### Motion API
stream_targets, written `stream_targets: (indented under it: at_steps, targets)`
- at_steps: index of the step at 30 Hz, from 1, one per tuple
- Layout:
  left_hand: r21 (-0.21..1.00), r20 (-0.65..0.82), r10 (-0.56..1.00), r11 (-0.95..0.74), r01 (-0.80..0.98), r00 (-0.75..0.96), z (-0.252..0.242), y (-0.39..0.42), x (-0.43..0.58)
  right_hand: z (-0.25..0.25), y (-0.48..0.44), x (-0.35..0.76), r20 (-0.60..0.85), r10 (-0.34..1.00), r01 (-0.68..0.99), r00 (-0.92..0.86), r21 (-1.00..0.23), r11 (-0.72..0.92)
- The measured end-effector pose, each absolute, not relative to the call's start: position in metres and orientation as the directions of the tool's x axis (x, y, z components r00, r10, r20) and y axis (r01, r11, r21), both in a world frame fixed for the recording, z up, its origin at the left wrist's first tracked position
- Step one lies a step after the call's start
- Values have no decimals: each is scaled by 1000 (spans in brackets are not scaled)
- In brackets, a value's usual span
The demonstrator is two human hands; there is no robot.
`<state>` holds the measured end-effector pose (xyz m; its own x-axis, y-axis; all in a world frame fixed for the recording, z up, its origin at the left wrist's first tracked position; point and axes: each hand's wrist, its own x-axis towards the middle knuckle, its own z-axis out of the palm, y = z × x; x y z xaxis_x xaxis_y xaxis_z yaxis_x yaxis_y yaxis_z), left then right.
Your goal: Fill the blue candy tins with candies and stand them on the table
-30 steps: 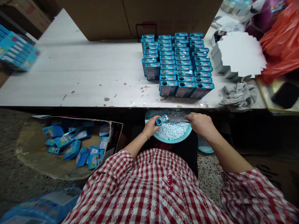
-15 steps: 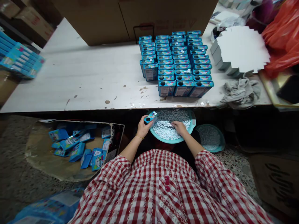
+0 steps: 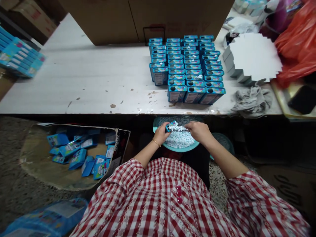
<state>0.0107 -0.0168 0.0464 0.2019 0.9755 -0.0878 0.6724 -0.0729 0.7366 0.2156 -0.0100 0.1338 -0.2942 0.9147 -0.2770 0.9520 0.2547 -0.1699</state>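
Observation:
My left hand [image 3: 161, 133] is closed round a small blue box [image 3: 171, 125] with a round hole in its top, held over a teal bowl [image 3: 158, 122] of small white candies [image 3: 179, 139] on my lap. My right hand [image 3: 198, 131] is closed on a narrow clear scoop [image 3: 181, 128] loaded with white candies, its tip at the box's hole. On the white table [image 3: 93, 82] above stand several rows of the same blue boxes [image 3: 187, 67], upright with their holes up.
A cardboard carton [image 3: 74, 154] on the floor at my left holds several loose blue boxes. A second teal bowl [image 3: 221, 140] sits behind my right arm. A grey rag [image 3: 251, 100], a white card stack [image 3: 254, 56], an orange bag [image 3: 297, 42] and a brown carton [image 3: 148, 18] are on the table.
My right hand dipped into the candies half a second ago and has risen with the loaded scoop to the box. My left hand brought the box back over the bowl.

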Motion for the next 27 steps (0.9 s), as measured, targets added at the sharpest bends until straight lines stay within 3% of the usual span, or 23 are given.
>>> stream_targets:
  at_steps: [3, 8, 11, 16, 18, 20, 24, 27]
  targets:
    - [720, -84, 975, -83, 688, 206, 46, -16, 12, 146, -13, 208, -318, 903, 956, -291, -68, 284]
    - [711, -73, 969, -115, 694, 235, 47, -14, 11, 148, -19, 209, -310, 909, 959, -278, -34, 282]
    - [707, -75, 969, -115, 698, 236, 47, -15, 11, 140, -18, 216, -293, 919, 964, -263, -129, 234]
    - [710, -21, 972, -152, 687, 236, 47, -17, 0, 118, -19, 240, -252, 942, 906, -222, -411, 104]
    - [687, -17, 972, -160, 709, 236, 49, -19, -5, 111, -23, 248, -245, 946, 889, -213, -450, 84]
    - [624, -13, 965, -198, 756, 264, 54, -23, -7, 104, -28, 253, -258, 947, 914, -190, -398, 75]
    - [420, -19, 921, -345, 839, 388, 65, -28, -7, 85, -33, 252, -366, 919, 985, -149, -135, 106]
    - [387, 0, 936, -324, 863, 352, 72, -28, -15, 69, -33, 250, -425, 896, 991, -130, -86, 104]
